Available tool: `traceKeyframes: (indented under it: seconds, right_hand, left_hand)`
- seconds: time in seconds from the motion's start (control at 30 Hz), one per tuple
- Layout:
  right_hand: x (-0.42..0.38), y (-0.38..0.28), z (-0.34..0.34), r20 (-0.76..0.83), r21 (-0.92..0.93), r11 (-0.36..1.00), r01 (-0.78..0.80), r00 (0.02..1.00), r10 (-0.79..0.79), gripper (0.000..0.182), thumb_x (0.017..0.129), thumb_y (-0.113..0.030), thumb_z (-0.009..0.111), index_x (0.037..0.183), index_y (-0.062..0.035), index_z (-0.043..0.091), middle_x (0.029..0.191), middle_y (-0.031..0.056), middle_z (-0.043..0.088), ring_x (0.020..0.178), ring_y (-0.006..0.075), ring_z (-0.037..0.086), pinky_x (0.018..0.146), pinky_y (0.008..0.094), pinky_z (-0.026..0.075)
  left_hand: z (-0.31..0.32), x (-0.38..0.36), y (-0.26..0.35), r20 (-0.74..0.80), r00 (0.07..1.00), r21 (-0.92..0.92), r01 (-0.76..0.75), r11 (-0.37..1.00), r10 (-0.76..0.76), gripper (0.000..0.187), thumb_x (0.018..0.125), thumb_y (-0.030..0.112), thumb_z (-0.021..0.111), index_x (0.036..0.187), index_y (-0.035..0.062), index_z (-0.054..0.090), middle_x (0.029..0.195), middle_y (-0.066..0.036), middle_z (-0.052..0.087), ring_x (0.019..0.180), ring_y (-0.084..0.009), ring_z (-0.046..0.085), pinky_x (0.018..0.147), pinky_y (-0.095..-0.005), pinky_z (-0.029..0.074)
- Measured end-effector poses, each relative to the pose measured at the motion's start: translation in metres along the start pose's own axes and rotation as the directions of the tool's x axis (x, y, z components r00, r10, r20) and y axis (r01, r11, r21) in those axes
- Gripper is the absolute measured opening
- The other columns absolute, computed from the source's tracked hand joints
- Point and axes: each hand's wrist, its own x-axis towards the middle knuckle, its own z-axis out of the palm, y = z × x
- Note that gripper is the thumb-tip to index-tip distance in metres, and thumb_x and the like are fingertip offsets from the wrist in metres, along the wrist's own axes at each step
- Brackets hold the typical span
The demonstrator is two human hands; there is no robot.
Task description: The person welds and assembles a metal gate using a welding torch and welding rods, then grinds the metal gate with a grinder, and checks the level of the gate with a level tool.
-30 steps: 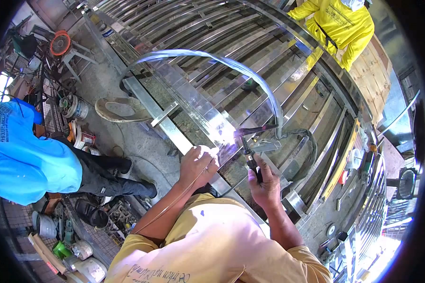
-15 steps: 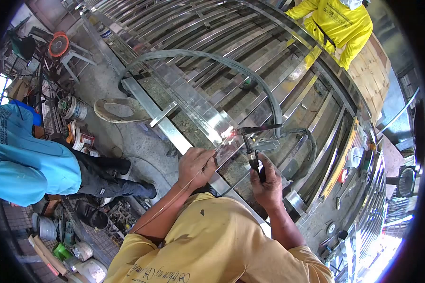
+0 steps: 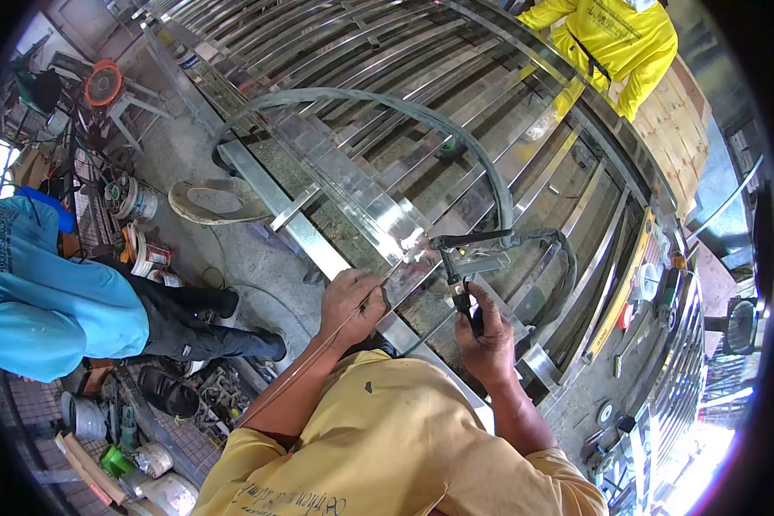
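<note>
My right hand (image 3: 486, 335) is wrapped round the black handle of a welding torch (image 3: 457, 291), whose head lies over the shiny metal frame (image 3: 387, 225). A thick grey hose (image 3: 387, 99) arches from the torch area across the bars. Closed near the frame's front edge, my left hand (image 3: 353, 303) pinches a thin rod (image 3: 305, 368) that runs back along my forearm. The rod's front end points toward the metal beside the torch head.
A person in a blue top (image 3: 60, 288) stands at the left, another in a yellow top (image 3: 623, 43) at the far right. An orange-topped stool (image 3: 103, 82), buckets (image 3: 138, 199) and a yellow level (image 3: 619, 288) lie around the frame.
The bright pink glow at the torch tip has faded. My left hand has shifted slightly left, and the torch head has moved only a little.
</note>
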Motion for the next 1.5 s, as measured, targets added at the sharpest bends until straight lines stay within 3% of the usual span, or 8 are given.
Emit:
traceKeyframes:
  seconds: [0.23,0.33,0.53,0.63,1.23,1.43,1.5]
  right_hand:
    - [0.001,-0.002,0.001,-0.011,-0.034,0.999,-0.014,1.000,0.014,0.054,0.092,-0.008,0.070,0.143,-0.0124,0.055,0.086,0.0111,0.062,0.068,0.0180,0.058,0.067,0.0328,0.051]
    - [0.001,0.000,0.004,-0.073,0.005,0.997,0.072,0.995,-0.072,0.050,0.093,-0.006,0.069,0.141,-0.0110,0.057,0.070,-0.0031,0.045,0.062,0.0072,0.042,0.059,0.0253,0.039]
    - [0.002,0.001,0.005,-0.087,0.049,0.995,0.088,0.993,-0.083,0.050,0.092,-0.004,0.069,0.141,-0.0098,0.057,0.071,-0.0037,0.045,0.063,0.0068,0.041,0.059,0.0248,0.038]
    - [0.001,0.002,0.003,-0.053,0.031,0.998,0.051,0.997,-0.049,0.053,0.093,-0.006,0.071,0.143,-0.0128,0.055,0.086,0.0100,0.063,0.067,0.0149,0.055,0.065,0.0315,0.050]
    - [0.006,0.000,0.008,-0.003,-0.030,0.999,0.027,1.000,-0.027,0.053,0.092,-0.007,0.070,0.143,-0.0117,0.056,0.082,0.0124,0.059,0.066,0.0216,0.057,0.063,0.0358,0.049]
    - [0.007,0.003,0.011,-0.030,-0.043,0.993,0.113,0.993,-0.114,0.055,0.091,-0.006,0.070,0.143,-0.0129,0.057,0.094,0.0164,0.067,0.079,0.0289,0.070,0.070,0.0393,0.055]
    - [0.008,0.009,0.015,-0.057,0.021,0.984,0.176,0.983,-0.175,0.055,0.091,-0.006,0.070,0.143,-0.0131,0.057,0.097,0.0173,0.068,0.084,0.0306,0.072,0.074,0.0401,0.056]
  left_hand:
    - [0.001,0.001,0.000,-0.011,1.000,-0.007,-0.023,1.000,0.023,0.021,0.081,0.007,0.069,0.101,0.0045,0.075,0.092,-0.016,0.068,0.083,-0.0362,0.066,0.072,-0.0446,0.055]
    - [0.000,0.002,0.002,-0.016,0.999,0.001,-0.034,0.999,0.034,0.021,0.081,0.006,0.070,0.102,0.0054,0.074,0.091,-0.015,0.068,0.082,-0.0358,0.066,0.071,-0.0445,0.055]
    - [0.000,0.003,0.002,-0.008,0.999,-0.007,-0.037,0.999,0.037,0.022,0.081,0.006,0.071,0.102,0.0065,0.074,0.091,-0.015,0.067,0.082,-0.0358,0.066,0.070,-0.0445,0.054]
    - [0.001,0.002,0.001,-0.003,1.000,0.003,-0.026,1.000,0.026,0.022,0.081,0.006,0.071,0.102,0.0064,0.074,0.092,-0.015,0.067,0.082,-0.0358,0.066,0.071,-0.0450,0.054]
    - [0.003,0.002,-0.001,0.010,1.000,0.009,-0.025,1.000,0.025,0.021,0.082,0.009,0.070,0.103,0.0069,0.074,0.094,-0.015,0.069,0.084,-0.0350,0.067,0.072,-0.0444,0.055]
    - [0.002,0.003,0.001,0.008,1.000,0.009,-0.023,1.000,0.023,0.019,0.084,0.009,0.070,0.102,0.0072,0.073,0.092,-0.013,0.069,0.082,-0.0336,0.067,0.072,-0.0436,0.054]
    - [0.006,-0.005,-0.013,0.046,0.998,-0.099,-0.037,0.994,0.042,0.018,0.084,0.009,0.070,0.101,0.0073,0.073,0.090,-0.012,0.069,0.081,-0.0319,0.067,0.072,-0.0428,0.054]
